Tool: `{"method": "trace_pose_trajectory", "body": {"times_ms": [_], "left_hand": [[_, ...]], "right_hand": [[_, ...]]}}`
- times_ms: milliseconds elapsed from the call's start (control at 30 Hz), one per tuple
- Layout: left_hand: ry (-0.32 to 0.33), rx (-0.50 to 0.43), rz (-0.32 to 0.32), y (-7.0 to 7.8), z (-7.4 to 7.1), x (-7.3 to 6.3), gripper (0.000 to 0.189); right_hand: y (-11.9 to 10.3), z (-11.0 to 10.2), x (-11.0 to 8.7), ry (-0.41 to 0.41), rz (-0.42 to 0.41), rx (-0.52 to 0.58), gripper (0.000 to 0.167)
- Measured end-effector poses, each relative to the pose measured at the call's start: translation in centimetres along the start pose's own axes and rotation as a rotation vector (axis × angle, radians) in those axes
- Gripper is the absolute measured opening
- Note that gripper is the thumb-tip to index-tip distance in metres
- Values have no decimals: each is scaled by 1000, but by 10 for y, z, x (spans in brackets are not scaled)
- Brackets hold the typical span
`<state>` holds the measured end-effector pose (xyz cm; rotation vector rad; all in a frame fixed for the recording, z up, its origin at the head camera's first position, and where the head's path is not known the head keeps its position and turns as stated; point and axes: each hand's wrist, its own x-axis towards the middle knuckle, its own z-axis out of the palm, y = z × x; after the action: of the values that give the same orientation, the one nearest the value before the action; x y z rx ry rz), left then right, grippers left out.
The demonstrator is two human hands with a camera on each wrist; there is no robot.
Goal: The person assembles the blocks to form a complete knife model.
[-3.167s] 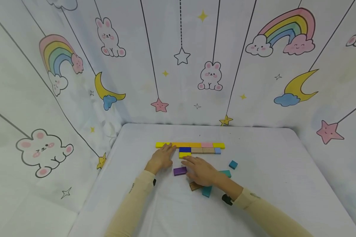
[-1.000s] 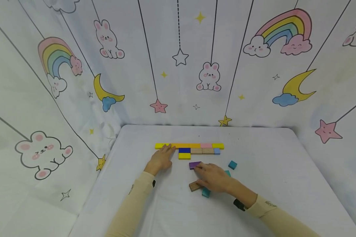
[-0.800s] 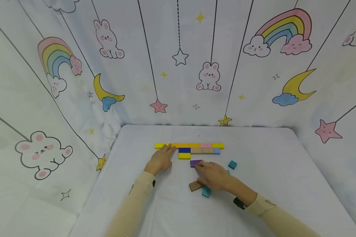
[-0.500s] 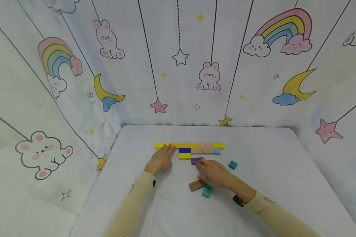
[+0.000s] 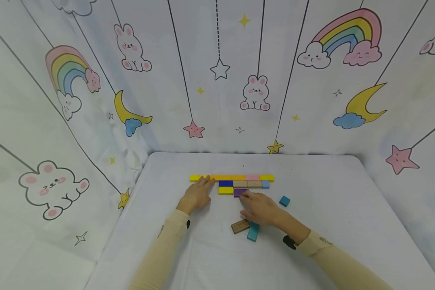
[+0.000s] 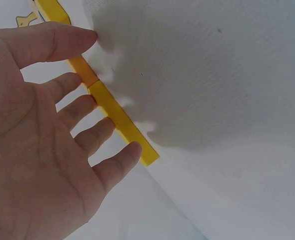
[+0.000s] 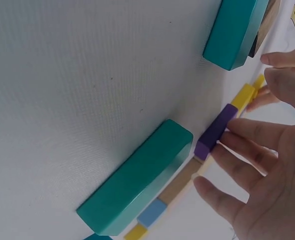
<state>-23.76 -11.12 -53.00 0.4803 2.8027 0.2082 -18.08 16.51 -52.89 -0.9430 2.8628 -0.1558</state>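
Note:
My left hand (image 5: 197, 194) lies with straight fingers along the left part of a row of yellow and orange blocks (image 5: 226, 177); in the left wrist view its fingertips rest at the edge of a yellow block (image 6: 118, 115). The fingers of my right hand (image 5: 261, 208) touch a purple block (image 5: 237, 193), the thumb standing apart from it. That block sits right of a yellow block (image 5: 226, 191) and just below the wooden blocks (image 5: 240, 184). A dark blue block (image 5: 226, 183) and a small light blue block (image 5: 266, 184) end that second row.
On the near side lie a brown block (image 5: 240, 226) and a teal block (image 5: 253, 232). To the right is a small blue-teal block (image 5: 284, 201). Another teal block (image 7: 137, 175), seen in the right wrist view, is hidden under my right hand in the head view.
My right hand has slid the purple block right and then away from me, up against the second row beside the yellow block. The left hand has stayed in place.

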Motion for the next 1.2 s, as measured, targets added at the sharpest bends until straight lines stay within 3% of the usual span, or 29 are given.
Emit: {"method": "trace_pose_trajectory", "body": {"times_ms": [767, 1200], "left_hand": [[2, -5, -2, 0, 1, 1, 75], [2, 2, 0, 0, 1, 1, 75]], "right_hand": [[7, 9, 8, 11, 21, -19, 64], [7, 8, 2, 39, 9, 52, 64]]}}
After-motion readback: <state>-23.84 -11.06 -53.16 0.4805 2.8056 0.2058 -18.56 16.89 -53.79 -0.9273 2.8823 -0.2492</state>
